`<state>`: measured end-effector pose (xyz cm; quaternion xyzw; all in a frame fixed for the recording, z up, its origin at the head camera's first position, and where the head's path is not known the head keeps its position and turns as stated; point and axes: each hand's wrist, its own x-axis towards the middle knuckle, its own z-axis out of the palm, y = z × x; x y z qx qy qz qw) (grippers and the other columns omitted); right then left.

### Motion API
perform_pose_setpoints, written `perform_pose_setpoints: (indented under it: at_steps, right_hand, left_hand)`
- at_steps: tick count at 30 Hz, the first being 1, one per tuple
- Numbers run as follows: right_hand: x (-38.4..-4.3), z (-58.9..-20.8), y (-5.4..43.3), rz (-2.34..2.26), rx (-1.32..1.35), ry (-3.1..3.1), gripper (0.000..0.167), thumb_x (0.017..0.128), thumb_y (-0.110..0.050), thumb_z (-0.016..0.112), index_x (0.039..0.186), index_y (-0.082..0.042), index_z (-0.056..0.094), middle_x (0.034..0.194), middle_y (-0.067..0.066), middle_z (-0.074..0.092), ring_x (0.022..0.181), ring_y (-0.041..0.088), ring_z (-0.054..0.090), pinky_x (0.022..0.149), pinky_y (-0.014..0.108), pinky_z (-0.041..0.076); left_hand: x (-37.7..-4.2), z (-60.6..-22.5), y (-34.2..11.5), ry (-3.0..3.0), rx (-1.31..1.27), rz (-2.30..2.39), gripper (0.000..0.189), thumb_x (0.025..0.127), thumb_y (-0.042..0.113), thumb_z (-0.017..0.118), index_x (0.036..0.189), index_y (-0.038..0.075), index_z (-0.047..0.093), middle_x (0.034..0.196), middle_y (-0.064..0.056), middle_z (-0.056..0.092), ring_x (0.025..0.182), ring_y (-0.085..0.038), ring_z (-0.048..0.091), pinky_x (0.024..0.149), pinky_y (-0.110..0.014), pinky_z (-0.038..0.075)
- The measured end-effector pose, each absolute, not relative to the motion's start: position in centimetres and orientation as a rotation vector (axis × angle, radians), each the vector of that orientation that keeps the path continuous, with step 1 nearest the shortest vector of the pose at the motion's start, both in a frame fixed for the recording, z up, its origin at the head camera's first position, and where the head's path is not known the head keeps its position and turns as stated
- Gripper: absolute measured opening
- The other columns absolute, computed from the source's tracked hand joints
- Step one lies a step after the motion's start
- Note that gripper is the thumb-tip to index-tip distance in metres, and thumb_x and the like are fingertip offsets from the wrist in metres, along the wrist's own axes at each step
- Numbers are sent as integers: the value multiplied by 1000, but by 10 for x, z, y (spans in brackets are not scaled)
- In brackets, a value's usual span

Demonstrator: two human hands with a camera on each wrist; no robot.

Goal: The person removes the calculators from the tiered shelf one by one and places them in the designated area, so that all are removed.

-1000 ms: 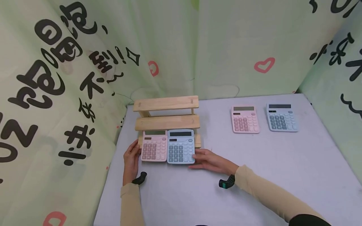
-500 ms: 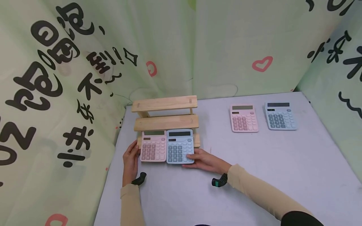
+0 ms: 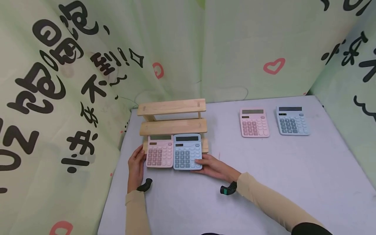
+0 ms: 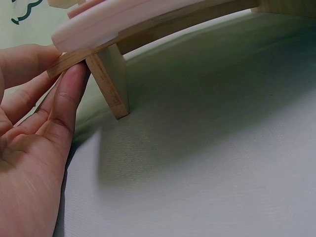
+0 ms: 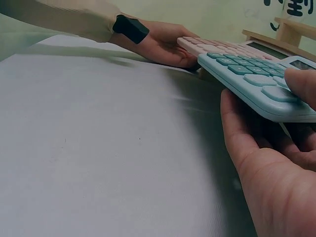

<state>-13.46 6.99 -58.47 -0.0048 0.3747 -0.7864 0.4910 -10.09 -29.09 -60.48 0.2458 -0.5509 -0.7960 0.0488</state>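
Observation:
A three-tier wooden rack (image 3: 173, 127) stands at the table's left back. On its lowest tier a pink calculator (image 3: 160, 151) and a blue calculator (image 3: 188, 152) lie side by side, their front edges jutting out past the slat. My left hand (image 3: 136, 165) pinches the slat's left end beside the pink calculator; the left wrist view shows fingers (image 4: 69, 94) under the wood. With the thumb on its keys and fingers beneath, my right hand (image 3: 215, 168) holds the blue calculator's lower right corner. Part of the right fingers is hidden under it.
A second pink calculator (image 3: 254, 123) and a second blue calculator (image 3: 292, 120) lie at the back right of the white-covered table (image 3: 241, 212). A printed curtain (image 3: 232, 42) hangs behind the table and along both sides.
My right hand has slid slightly left, its thumb further onto the blue calculator's keys and its fingers further under it. The left hand stays on the rack; the calculators show no clear shift.

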Motion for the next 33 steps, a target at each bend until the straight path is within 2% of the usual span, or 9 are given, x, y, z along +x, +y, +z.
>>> perform_pose_setpoints:
  at_steps: [5, 15, 24, 33]
  right_hand:
    - [-132, -587, 75, -1928, -9, 898, 63, 111, -5, 43, 168, -13, 18, 173, 18, 23, 158, 38, 29, 126, 53, 30]
    - [-124, -595, 84, -1971, -61, 848, 62, 112, -6, 40, 168, -10, 14, 172, 15, 26, 148, 25, 47, 125, 44, 35]
    - [-123, -592, 88, -1973, -37, 917, 63, 111, -6, 44, 168, -12, 17, 171, 18, 28, 145, 27, 51, 121, 45, 41]
    - [-120, -590, 93, -1966, -43, 924, 63, 111, -3, 43, 168, -12, 18, 171, 20, 26, 146, 31, 49, 123, 51, 36]
  left_hand:
    - [-101, -604, -290, -1686, 744, -2427, 47, 108, 18, 57, 154, 10, 49, 157, -5, 48, 126, -13, 54, 99, -15, 51]
    - [-99, -605, -292, -1686, 736, -2413, 44, 108, 18, 57, 151, 10, 52, 148, -3, 53, 118, -13, 55, 94, -15, 53]
    - [-100, -605, -291, -1696, 718, -2430, 47, 108, 20, 58, 153, 11, 50, 155, -5, 49, 126, -13, 55, 99, -15, 52]
    - [-99, -604, -290, -1694, 736, -2427, 46, 109, 18, 57, 153, 10, 50, 153, -5, 50, 124, -13, 54, 98, -15, 52]
